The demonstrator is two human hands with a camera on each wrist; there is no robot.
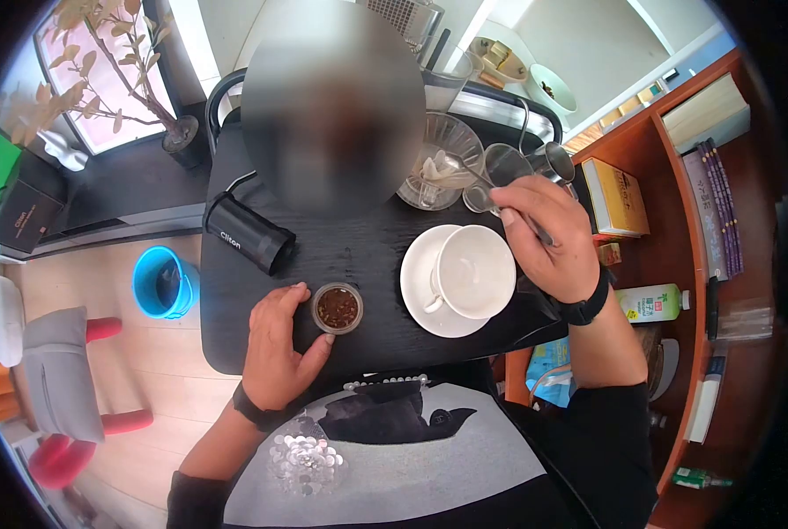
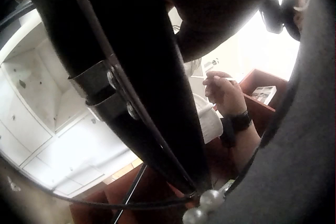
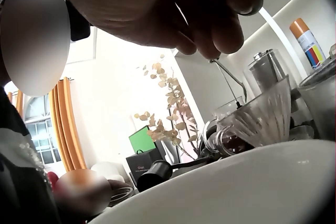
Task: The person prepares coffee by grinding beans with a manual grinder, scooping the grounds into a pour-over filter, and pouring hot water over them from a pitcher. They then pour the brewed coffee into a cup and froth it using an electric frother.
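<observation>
In the head view, my right hand point(image 1: 553, 234) pinches the handle of a metal spoon point(image 1: 475, 174), slanting down over a ribbed glass vessel point(image 1: 429, 196) with pale paper-like material inside. A white cup point(image 1: 475, 273) stands on a white saucer point(image 1: 416, 295) just left of this hand. My left hand point(image 1: 278, 344) rests on the table beside a small round jar point(image 1: 350, 330) of brown granules, its thumb tip right at the rim and fingers relaxed. Thin metal also shows under the right fingers in the right wrist view. Dark straps cover much of the left wrist view.
A black cylindrical grinder point(image 1: 246, 234) lies left on the black table point(image 1: 372, 242). Glass vessels point(image 1: 504, 163) and a metal jug point(image 1: 553, 163) crowd the far right corner. A wooden bookshelf point(image 1: 676, 176) flanks the right; a blue bucket point(image 1: 182, 300) stands on the floor left.
</observation>
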